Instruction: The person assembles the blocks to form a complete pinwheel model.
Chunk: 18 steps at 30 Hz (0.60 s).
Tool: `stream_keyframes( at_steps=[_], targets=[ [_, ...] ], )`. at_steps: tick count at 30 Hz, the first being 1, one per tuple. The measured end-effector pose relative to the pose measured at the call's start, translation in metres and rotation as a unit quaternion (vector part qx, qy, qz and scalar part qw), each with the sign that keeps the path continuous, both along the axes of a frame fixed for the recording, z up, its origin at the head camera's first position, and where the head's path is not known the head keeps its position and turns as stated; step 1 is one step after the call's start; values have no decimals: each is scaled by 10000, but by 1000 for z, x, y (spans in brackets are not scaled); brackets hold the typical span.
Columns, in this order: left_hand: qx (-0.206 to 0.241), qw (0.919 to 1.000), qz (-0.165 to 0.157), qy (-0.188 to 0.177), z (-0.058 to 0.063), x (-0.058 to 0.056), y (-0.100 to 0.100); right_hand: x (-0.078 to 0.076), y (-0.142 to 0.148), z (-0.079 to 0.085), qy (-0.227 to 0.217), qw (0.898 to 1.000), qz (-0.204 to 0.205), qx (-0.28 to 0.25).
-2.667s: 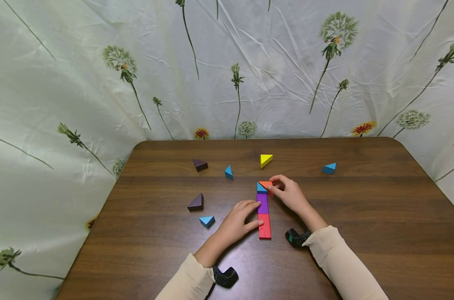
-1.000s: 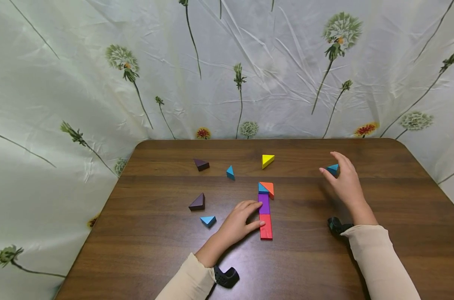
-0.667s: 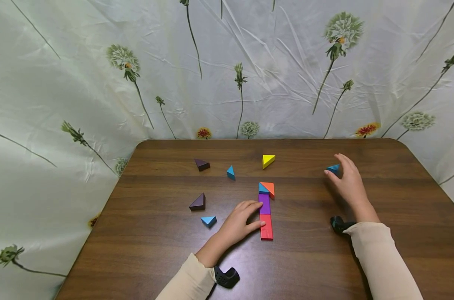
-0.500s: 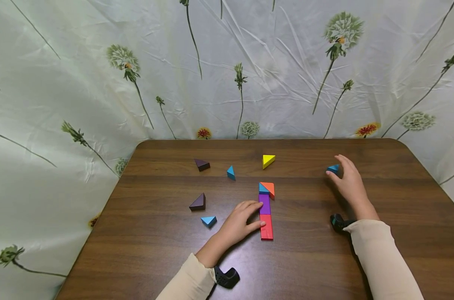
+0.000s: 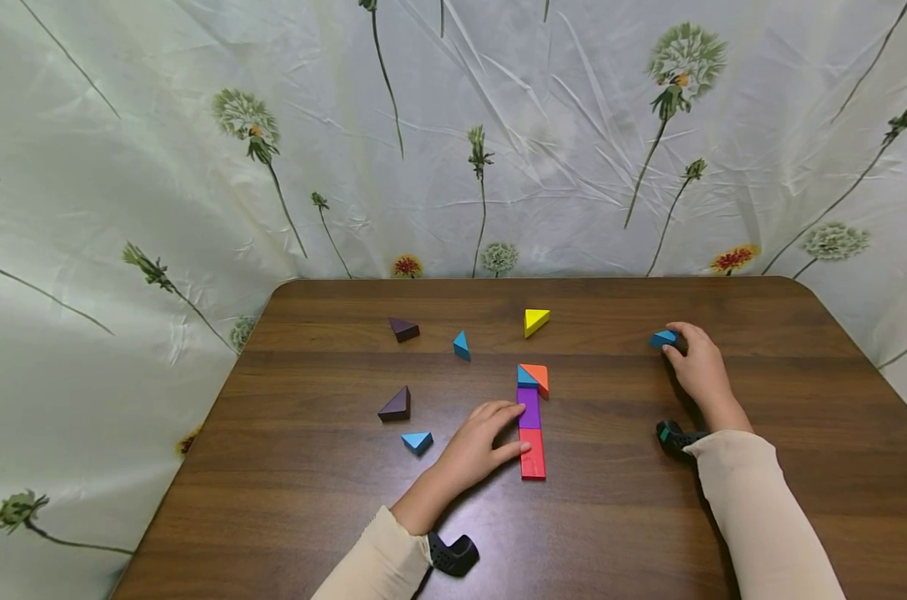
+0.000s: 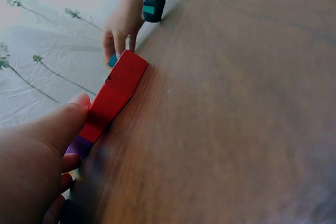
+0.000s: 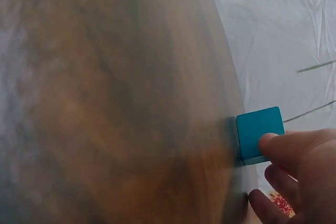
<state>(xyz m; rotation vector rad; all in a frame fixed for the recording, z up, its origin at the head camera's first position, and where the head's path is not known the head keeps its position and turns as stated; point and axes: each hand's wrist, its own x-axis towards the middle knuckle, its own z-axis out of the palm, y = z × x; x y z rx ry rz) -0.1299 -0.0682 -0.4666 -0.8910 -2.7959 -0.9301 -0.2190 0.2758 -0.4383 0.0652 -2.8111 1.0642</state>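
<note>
At the right of the table, my right hand (image 5: 699, 367) pinches a blue triangular block (image 5: 663, 338) between thumb and fingers. In the right wrist view the thumb presses the square side of this blue block (image 7: 260, 132). My left hand (image 5: 474, 442) rests beside a column of blocks, fingers fairly straight. Its fingertips touch the purple block (image 5: 528, 410) and its thumb touches the red block (image 5: 532, 458). Above the purple block, a small blue triangle (image 5: 525, 379) and an orange triangle (image 5: 538, 375) meet along their slanted sides.
Loose triangular blocks lie around: a yellow block (image 5: 536, 322), a small blue block (image 5: 462, 345), a light blue block (image 5: 418, 442), a dark block (image 5: 403, 329) and another dark block (image 5: 396, 405). Behind the wooden table (image 5: 348, 517) hangs a flowered curtain (image 5: 393, 167).
My right hand let go of the orange triangle, moved right to the far blue block, and now its fingers have closed on it. My left hand has stayed in place.
</note>
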Motion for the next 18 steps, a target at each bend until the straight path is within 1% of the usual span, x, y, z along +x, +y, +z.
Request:
stream_keyframes(
  at_steps=[3, 7, 12, 18],
  targets=[
    [-15, 10000, -6, -4, 1, 0, 0, 1, 0, 0, -48, 9999, -96, 14],
    [-26, 10000, -11, -30, 1, 0, 0, 2, -1, 1, 60, 9999, -154, 45],
    [-10, 10000, -4, -76, 1, 0, 0, 3, -6, 3, 384, 9992, -71, -90],
    [-13, 10000, -17, 2, 1, 0, 0, 2, -18, 11, 751, 9967, 91, -281]
  ],
)
